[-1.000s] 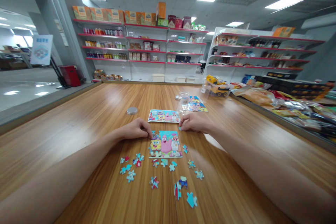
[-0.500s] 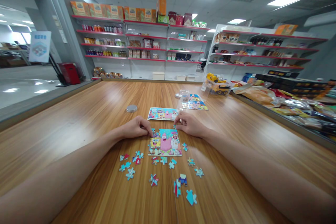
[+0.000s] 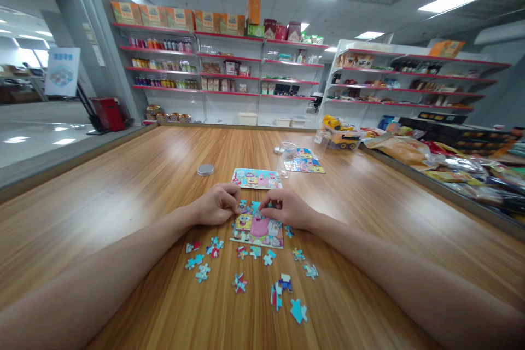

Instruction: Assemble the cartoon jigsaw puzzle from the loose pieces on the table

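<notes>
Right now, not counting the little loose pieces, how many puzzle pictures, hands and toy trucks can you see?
Puzzle pictures: 3 (near puzzle under the fingers, middle puzzle, far puzzle)
Hands: 2 (left hand, right hand)
Toy trucks: 1 (yellow truck)
Total: 6

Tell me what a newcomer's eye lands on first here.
First, the bright cartoon jigsaw puzzle at the middle of the wooden table, with the left hand and right hand meeting over its far edge. Next, the loose puzzle pieces scattered on the table just nearer the camera. Behind, the red-edged shop shelves packed with goods fill the back wall.
</notes>
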`<state>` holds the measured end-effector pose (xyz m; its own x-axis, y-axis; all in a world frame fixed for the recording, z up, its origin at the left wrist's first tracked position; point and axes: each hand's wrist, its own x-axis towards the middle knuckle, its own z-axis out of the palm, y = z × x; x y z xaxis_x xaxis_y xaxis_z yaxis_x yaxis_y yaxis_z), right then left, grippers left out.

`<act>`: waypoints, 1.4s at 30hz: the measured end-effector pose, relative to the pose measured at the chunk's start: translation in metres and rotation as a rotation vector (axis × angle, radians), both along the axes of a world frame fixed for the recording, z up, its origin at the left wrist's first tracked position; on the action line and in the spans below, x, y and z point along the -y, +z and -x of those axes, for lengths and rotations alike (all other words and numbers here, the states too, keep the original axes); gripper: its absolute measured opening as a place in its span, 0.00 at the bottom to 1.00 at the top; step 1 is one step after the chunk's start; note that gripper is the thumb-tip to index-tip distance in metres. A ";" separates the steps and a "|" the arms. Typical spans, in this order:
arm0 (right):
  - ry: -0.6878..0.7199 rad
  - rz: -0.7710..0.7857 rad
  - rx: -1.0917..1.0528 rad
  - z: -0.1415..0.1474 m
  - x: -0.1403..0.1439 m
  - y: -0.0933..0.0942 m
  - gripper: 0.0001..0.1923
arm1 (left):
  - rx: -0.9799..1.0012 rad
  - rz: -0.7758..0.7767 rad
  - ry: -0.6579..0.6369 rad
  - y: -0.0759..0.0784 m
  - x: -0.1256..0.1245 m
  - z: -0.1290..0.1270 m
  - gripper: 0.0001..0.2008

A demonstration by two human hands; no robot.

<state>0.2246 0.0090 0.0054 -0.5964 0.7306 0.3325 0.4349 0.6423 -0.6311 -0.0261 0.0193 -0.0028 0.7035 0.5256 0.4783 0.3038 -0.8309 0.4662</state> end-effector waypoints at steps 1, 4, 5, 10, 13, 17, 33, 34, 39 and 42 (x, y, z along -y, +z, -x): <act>0.029 -0.045 0.028 0.002 0.002 0.001 0.04 | 0.003 -0.011 -0.008 0.000 0.000 0.000 0.10; 0.054 -0.183 0.015 -0.001 0.003 0.003 0.05 | 0.015 -0.076 -0.033 0.002 0.002 -0.001 0.10; 0.060 -0.211 0.002 -0.004 0.002 0.004 0.07 | 0.017 -0.098 -0.045 0.003 0.002 -0.001 0.10; 0.165 -0.286 0.079 -0.014 -0.004 0.000 0.19 | 0.009 -0.116 -0.131 0.007 0.003 -0.004 0.12; 0.167 -0.317 0.138 -0.014 -0.006 -0.004 0.23 | 0.001 -0.107 -0.136 0.008 0.003 -0.004 0.12; 0.130 -0.352 0.187 -0.012 -0.006 -0.006 0.24 | 0.007 -0.100 -0.143 0.008 0.004 -0.005 0.12; 0.076 -0.349 0.386 -0.006 0.001 0.001 0.27 | 0.087 -0.088 -0.190 0.004 0.002 -0.008 0.13; 0.072 -0.349 0.400 -0.006 0.001 0.002 0.28 | 0.089 -0.086 -0.192 0.004 0.002 -0.008 0.13; 0.061 -0.376 0.467 -0.005 0.002 0.003 0.27 | 0.091 -0.080 -0.205 0.006 0.003 -0.008 0.13; 0.063 -0.370 0.474 -0.004 0.002 0.003 0.27 | 0.091 -0.080 -0.208 0.007 0.003 -0.009 0.13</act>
